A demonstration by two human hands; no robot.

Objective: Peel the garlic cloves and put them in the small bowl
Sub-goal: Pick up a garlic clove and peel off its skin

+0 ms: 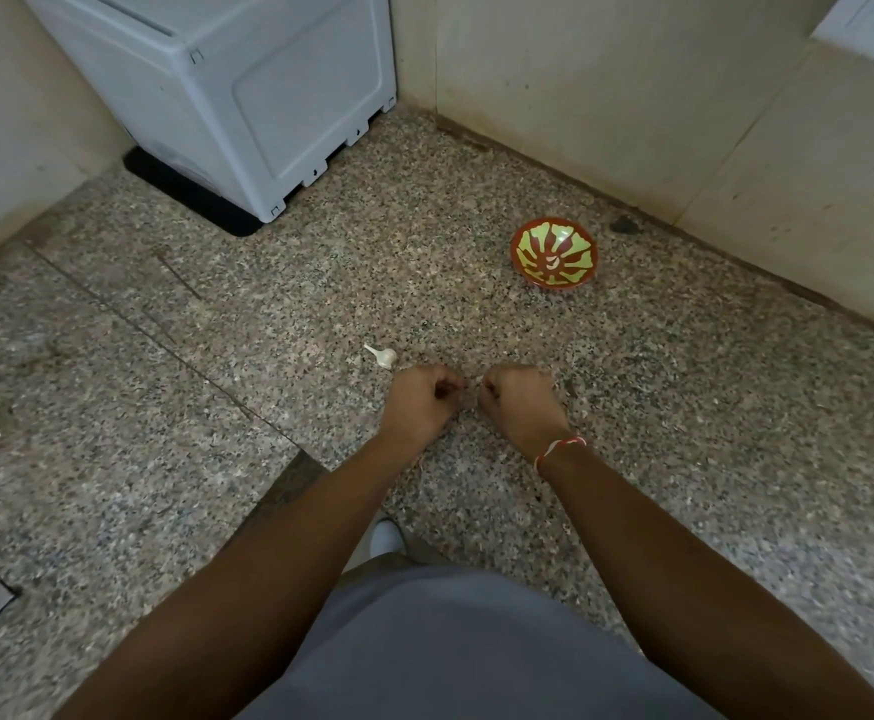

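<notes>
here both hands curl together, left grip (421, 402) and right grip (520, 402) closed; contents hidden.

- Your counter (320, 304) is speckled polished stone — faintly glossy.
- The small bowl (553, 253) looks glazed and shiny.
- That white box (248, 96) is smooth matt plastic.

Whatever the left hand (421, 402) and right hand (520, 405) pinch between curled fingers is hidden — too small to tell.
</notes>
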